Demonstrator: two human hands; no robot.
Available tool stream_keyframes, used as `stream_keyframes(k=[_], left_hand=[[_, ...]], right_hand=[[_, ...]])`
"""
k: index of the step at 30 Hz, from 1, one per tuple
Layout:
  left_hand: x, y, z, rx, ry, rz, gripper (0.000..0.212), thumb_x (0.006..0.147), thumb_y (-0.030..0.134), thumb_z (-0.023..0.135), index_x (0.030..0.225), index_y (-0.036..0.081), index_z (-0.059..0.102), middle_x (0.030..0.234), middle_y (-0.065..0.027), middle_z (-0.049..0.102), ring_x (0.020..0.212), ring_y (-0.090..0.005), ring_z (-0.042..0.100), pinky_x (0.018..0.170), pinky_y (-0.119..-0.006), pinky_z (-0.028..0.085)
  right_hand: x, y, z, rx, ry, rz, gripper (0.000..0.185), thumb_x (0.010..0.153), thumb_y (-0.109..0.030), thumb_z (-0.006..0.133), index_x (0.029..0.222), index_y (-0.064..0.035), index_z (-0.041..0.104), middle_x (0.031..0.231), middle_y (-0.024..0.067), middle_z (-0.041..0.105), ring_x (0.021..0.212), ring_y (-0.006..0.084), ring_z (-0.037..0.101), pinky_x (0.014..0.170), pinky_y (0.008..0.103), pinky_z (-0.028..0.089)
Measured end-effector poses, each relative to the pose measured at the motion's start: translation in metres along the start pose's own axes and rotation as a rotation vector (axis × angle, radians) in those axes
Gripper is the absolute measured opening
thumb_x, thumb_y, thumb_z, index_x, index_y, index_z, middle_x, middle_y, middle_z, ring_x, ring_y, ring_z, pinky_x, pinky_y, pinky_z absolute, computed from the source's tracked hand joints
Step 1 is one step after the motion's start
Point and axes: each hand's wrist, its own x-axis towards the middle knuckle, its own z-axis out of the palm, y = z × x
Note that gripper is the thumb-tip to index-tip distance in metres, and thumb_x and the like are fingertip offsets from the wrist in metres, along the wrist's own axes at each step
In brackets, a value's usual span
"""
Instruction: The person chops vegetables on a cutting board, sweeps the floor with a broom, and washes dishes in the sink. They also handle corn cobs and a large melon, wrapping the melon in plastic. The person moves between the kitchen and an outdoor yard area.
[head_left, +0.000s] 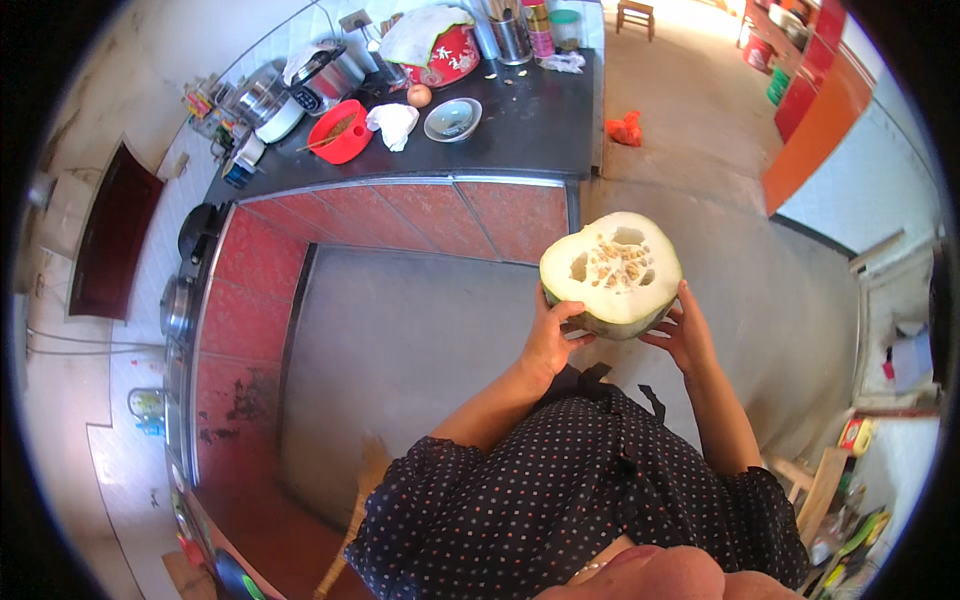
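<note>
A cut winter melon (611, 281) is held up before me over the floor, its pale flesh and seedy core facing upward. Several hollows show in the flesh around the yellowish seeds. My left hand (551, 334) grips its lower left side, the thumb up near the cut rim. On the opposite side, my right hand (682, 334) supports the green rind with spread fingers. The underside of the melon and some fingertips are hidden.
Ahead, a dark countertop (517, 135) carries a red plastic container (341, 131), a stacked bowl (452, 120), a white cloth (392, 124) and an onion (419, 95). A wok (199, 231) sits along the left counter. An orange bag (625, 129) lies on the floor.
</note>
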Motion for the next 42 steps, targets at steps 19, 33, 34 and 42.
stream_keyframes(k=[19, 33, 34, 42], left_hand=[[-0.006, 0.014, 0.062, -0.098, 0.067, 0.033, 0.075, 0.07, 0.016, 0.059, 0.133, 0.028, 0.019, 0.13, -0.0152, 0.025, 0.111, -0.0416, 0.037, 0.086, -0.058, 0.039], [-0.013, 0.03, 0.097, -0.27, 0.13, -0.094, 0.074, 0.069, 0.032, 0.063, 0.132, 0.014, 0.029, 0.131, -0.0137, 0.031, 0.113, -0.0405, 0.037, 0.093, -0.057, 0.034], [-0.014, 0.029, 0.097, -0.294, 0.134, -0.101, 0.075, 0.069, 0.032, 0.063, 0.133, 0.014, 0.028, 0.131, -0.013, 0.031, 0.113, -0.0406, 0.038, 0.094, -0.057, 0.032], [-0.022, 0.009, 0.105, -0.27, 0.074, 0.03, 0.08, 0.069, 0.038, 0.061, 0.137, 0.012, 0.027, 0.137, -0.0134, 0.035, 0.124, -0.0341, 0.033, 0.096, -0.059, 0.027]], right_hand=[[-0.001, -0.069, -0.015, -0.147, -0.099, -0.002, 0.067, 0.083, -0.056, 0.048, 0.13, -0.0125, 0.031, 0.115, 0.0199, 0.044, 0.098, 0.0349, 0.051, 0.07, 0.0429, 0.051], [0.017, -0.173, -0.039, -0.608, -0.345, 0.01, 0.053, 0.085, -0.048, 0.048, 0.119, -0.0073, 0.047, 0.101, 0.0137, 0.056, 0.083, 0.0233, 0.06, 0.062, 0.0359, 0.052], [0.028, -0.179, -0.045, -0.618, -0.384, 0.022, 0.049, 0.086, -0.045, 0.05, 0.116, -0.0066, 0.05, 0.098, 0.0123, 0.058, 0.082, 0.0222, 0.06, 0.062, 0.0353, 0.052], [0.176, -0.224, -0.054, -1.122, -0.2, -0.872, 0.031, 0.079, -0.017, 0.061, 0.105, -0.002, 0.056, 0.104, 0.0142, 0.059, 0.09, 0.0245, 0.059, 0.079, 0.0344, 0.047]])
